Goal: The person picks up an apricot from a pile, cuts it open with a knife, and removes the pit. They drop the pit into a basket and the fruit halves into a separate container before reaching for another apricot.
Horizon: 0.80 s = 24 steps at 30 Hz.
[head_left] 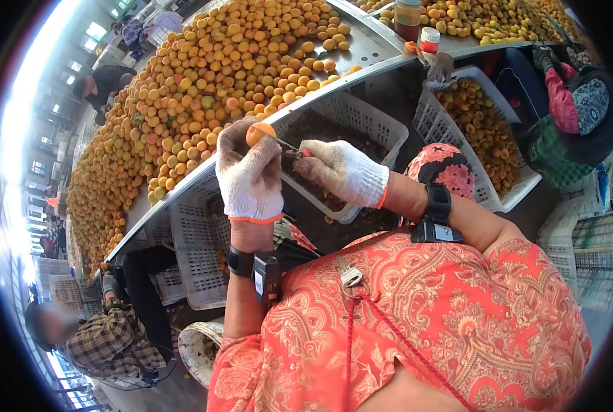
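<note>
In my left hand (pixel 251 175), in a stained white glove, an orange apricot (pixel 260 134) is held at the fingertips, above the table's metal edge. My right hand (pixel 341 172), gloved too, is closed around a small tool (pixel 302 152) with a red part. The tool's thin metal shaft reaches left to the apricot; whether its tip is inside the fruit cannot be made out. Behind my hands, a large heap of apricots (pixel 203 82) covers the metal table (pixel 361 42).
Below the table edge stand a white crate (pixel 396 141) with dark bits, a crate of apricot pieces (pixel 481 130) and a grey crate (pixel 193 257). A white bucket (pixel 200 350) is lower left. Other people sit left and right. A jar (pixel 407 19) and red-labelled bottle (pixel 429 41) stand on top.
</note>
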Motion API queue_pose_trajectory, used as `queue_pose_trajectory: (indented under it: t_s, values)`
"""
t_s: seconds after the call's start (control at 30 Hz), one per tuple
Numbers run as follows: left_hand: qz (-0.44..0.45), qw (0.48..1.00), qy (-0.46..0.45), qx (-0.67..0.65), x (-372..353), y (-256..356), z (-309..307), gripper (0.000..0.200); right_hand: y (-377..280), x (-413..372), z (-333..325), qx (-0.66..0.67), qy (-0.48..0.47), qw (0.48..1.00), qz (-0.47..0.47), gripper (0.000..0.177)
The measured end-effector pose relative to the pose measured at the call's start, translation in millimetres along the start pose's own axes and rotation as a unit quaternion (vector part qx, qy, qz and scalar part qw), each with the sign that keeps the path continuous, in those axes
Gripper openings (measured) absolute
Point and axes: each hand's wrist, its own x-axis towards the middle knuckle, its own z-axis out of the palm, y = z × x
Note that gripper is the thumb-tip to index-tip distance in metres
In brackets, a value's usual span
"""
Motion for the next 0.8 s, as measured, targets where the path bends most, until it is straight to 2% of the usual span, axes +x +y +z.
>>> queue_pose_trajectory:
  t_s: [0.07, 0.17, 0.23, 0.27, 0.33, 0.37, 0.5, 0.57, 0.6, 0.67, 0.7, 0.77, 0.8]
  values:
    - [0.001, 1.000, 0.000, -0.003, -2, 5, 5, 0.037, -5, -2, 2, -0.007, -0.003, 1.000, 0.028, 0.033]
    - [0.001, 1.000, 0.015, 0.011, -4, 5, 8, 0.034, -5, -3, 6, -0.015, 0.012, 1.000, 0.022, 0.032]
    - [-0.053, 0.996, -0.061, -0.042, -2, 0, -2, 0.025, 2, -2, 10, -0.044, 0.031, 0.998, 0.016, 0.032]
    - [-0.054, 0.996, -0.062, -0.042, -2, -2, -2, 0.025, 5, -1, 12, -0.074, 0.046, 0.996, 0.007, 0.032]
    - [-0.091, 0.995, 0.028, -0.036, -3, -8, 0, 0.032, 9, 1, 15, -0.117, 0.059, 0.991, 0.003, 0.032]
    - [-0.122, 0.991, 0.034, -0.037, 0, -11, -7, 0.036, 10, 1, 16, -0.160, 0.071, 0.985, -0.002, 0.033]
    - [-0.095, 0.994, 0.042, -0.028, 4, -24, -7, 0.045, 11, 2, 15, -0.134, 0.088, 0.987, 0.019, 0.034]
    - [-0.034, 0.999, -0.027, 0.022, 3, -25, -3, 0.038, 11, 2, 16, -0.163, 0.094, 0.982, 0.035, 0.036]
    - [-0.035, 0.999, -0.027, 0.022, 4, -27, -5, 0.038, 13, 2, 16, -0.163, 0.094, 0.981, 0.036, 0.036]
    - [-0.094, 0.995, -0.037, -0.028, 6, -29, -11, 0.038, 17, 3, 17, -0.183, 0.096, 0.978, 0.027, 0.037]
    - [-0.094, 0.995, -0.036, -0.028, 5, -29, -9, 0.038, 19, 4, 18, -0.183, 0.095, 0.978, 0.028, 0.037]
    - [-0.161, 0.981, -0.003, -0.111, 3, -30, -1, 0.038, 21, 5, 19, -0.189, 0.104, 0.976, 0.009, 0.037]
    - [-0.162, 0.981, -0.003, -0.112, 3, -30, -1, 0.038, 20, 5, 17, -0.190, 0.104, 0.976, 0.010, 0.037]
